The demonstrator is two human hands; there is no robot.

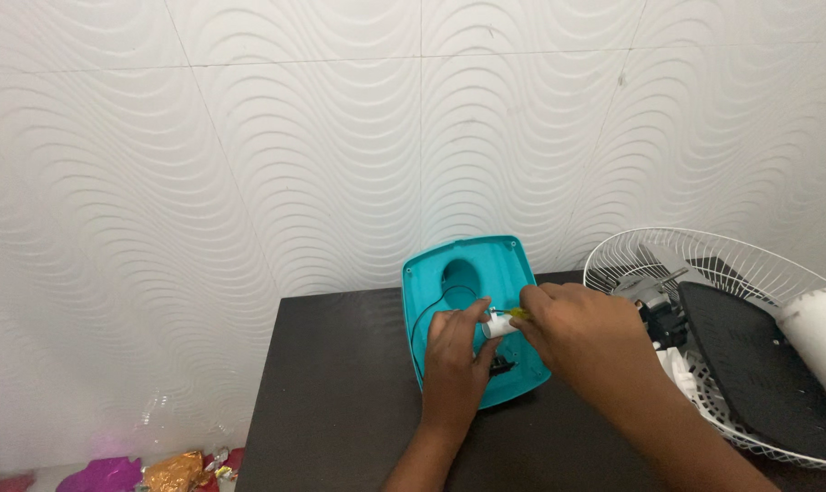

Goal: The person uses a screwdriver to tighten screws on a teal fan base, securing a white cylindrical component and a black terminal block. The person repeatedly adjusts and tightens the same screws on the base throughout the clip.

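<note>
A teal plastic housing [486, 273] with an oval hole lies tilted on the dark table [340, 401], its far end against the wall. A thin black wire [428, 314] loops across it. My left hand [456, 360] pinches a small white cylindrical part [497, 324] over the housing. My right hand [577, 333] reaches in from the right and grips a thin tool with a yellow bit [519, 312] that touches the white part. What lies under my hands is hidden.
A white wire fan guard [695, 251] lies at the right of the table with a black blade [750, 360], a motor part [654, 301] and a white housing piece [818, 337] on it. Shiny coloured wrappers [158, 472] lie on the floor at lower left. The wavy white wall stands behind.
</note>
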